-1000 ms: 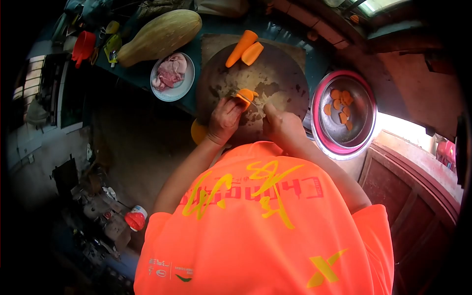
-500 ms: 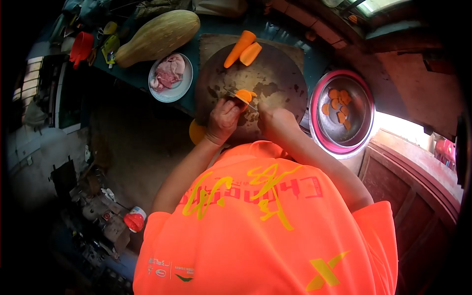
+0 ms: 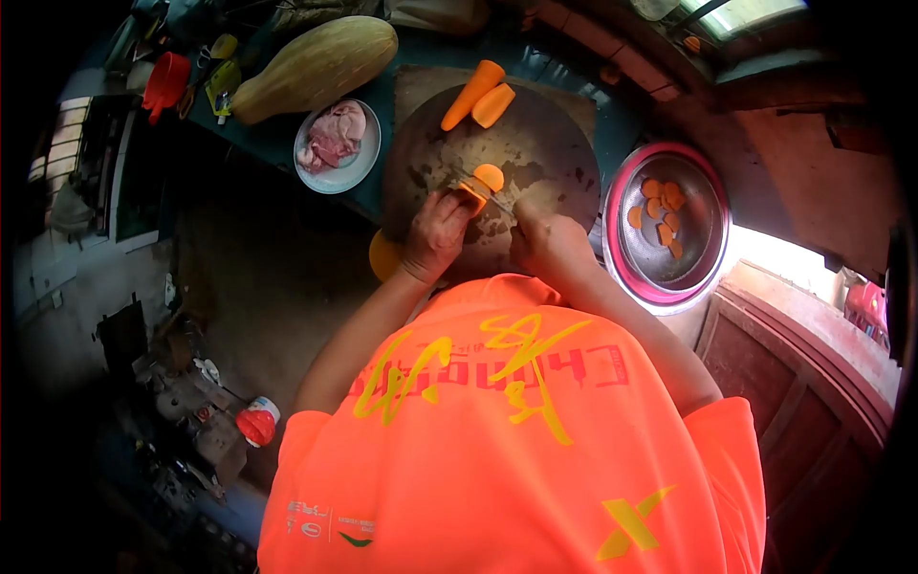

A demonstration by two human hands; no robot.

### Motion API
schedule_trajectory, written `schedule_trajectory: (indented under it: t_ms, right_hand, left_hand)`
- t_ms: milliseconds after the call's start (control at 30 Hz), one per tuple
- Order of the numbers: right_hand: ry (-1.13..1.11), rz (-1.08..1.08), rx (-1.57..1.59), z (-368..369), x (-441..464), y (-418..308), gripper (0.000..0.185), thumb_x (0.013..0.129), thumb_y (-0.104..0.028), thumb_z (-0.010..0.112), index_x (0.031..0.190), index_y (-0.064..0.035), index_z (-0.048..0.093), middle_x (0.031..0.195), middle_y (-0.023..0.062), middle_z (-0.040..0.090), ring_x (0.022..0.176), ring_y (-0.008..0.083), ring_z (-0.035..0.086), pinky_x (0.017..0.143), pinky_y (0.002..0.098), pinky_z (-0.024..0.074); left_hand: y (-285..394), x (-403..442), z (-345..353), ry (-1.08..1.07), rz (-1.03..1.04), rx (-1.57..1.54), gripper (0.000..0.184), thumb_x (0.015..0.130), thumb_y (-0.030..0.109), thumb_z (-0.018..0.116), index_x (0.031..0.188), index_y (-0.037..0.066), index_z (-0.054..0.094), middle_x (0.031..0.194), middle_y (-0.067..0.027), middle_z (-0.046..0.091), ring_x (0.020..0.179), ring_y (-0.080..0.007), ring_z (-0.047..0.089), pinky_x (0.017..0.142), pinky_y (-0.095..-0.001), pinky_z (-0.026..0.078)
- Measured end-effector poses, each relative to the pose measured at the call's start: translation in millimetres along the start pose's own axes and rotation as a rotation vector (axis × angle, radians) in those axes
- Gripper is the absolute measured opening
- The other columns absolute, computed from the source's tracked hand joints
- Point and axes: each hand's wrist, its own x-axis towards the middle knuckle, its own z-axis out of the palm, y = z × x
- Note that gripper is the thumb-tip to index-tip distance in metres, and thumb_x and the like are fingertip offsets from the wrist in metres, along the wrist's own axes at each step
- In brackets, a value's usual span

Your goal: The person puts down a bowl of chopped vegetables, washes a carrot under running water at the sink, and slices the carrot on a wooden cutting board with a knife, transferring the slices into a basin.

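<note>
While the left hand (image 3: 438,228) pinches a short orange carrot piece (image 3: 470,195) on the dark round wooden chopping board (image 3: 564,139), apparently to steady it, the right hand (image 3: 550,239) is closed around the concealed handle of a thin grey metal knife (image 3: 500,206). The blade crosses just beyond the left fingertips, between the held piece and a flat orange carrot slice (image 3: 490,177). Two longer orange carrot pieces (image 3: 471,96) lie ahead of both hands near the board's far edge, presumably to leave cutting room. To the right of the right hand, a round silver metal bowl (image 3: 704,239), nested in a pink-rimmed basin (image 3: 655,154), holds cut carrot slices (image 3: 673,196), likely for easy reach. Left of the left hand, a round white plate (image 3: 335,183) keeps pink raw meat (image 3: 335,136) off the board.
</note>
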Motion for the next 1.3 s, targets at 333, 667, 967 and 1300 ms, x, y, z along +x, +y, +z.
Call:
schedule_trajectory:
  t_ms: [333,667,967,1300]
  right_hand:
    - [-0.088,-0.053,-0.059,-11,-1,-5,0.016,0.083,-0.012,0.057,0.095,-0.0038,0.052,0.071,0.019,0.066,0.066,0.0383,0.066,0.056,0.0486,0.0513]
    - [-0.084,-0.005,-0.058,8,6,-10,0.02,0.083,-0.008,0.055,0.102,-0.0029,0.05,0.071,0.0191,0.066,0.065,0.0383,0.066,0.056,0.0477,0.0522]
    - [0.029,-0.054,0.044,29,4,13,0.015,0.083,-0.01,0.054,0.096,-0.004,0.049,0.073,0.0204,0.066,0.066,0.0392,0.065,0.057,0.0498,0.0501]
    - [-0.049,-0.063,-0.026,-6,-2,0,0.014,0.084,-0.015,0.058,0.09,-0.0042,0.052,0.068,0.0203,0.064,0.064,0.039,0.065,0.055,0.0498,0.0498]
  left_hand:
    - [-2,-1,2,0.003,0.006,-0.017,0.027,0.075,-0.001,0.061,0.099,0.007,0.067,0.103,-0.0079,0.063,0.09,-0.0313,0.061,0.077,-0.0364,0.054]
    - [-2,-3,5,0.043,-0.01,-0.033,0.022,0.075,-0.001,0.062,0.095,0.007,0.067,0.102,-0.0078,0.064,0.091,-0.0304,0.062,0.077,-0.0362,0.054]
    - [1,2,1,0.043,0.007,-0.002,0.018,0.075,-0.001,0.061,0.091,0.007,0.066,0.098,-0.0071,0.063,0.089,-0.0284,0.06,0.076,-0.0355,0.052]
    - [-3,-3,4,0.029,-0.003,-0.028,0.022,0.076,0.0,0.062,0.095,0.008,0.068,0.1,-0.0067,0.064,0.091,-0.0293,0.061,0.076,-0.0358,0.054]
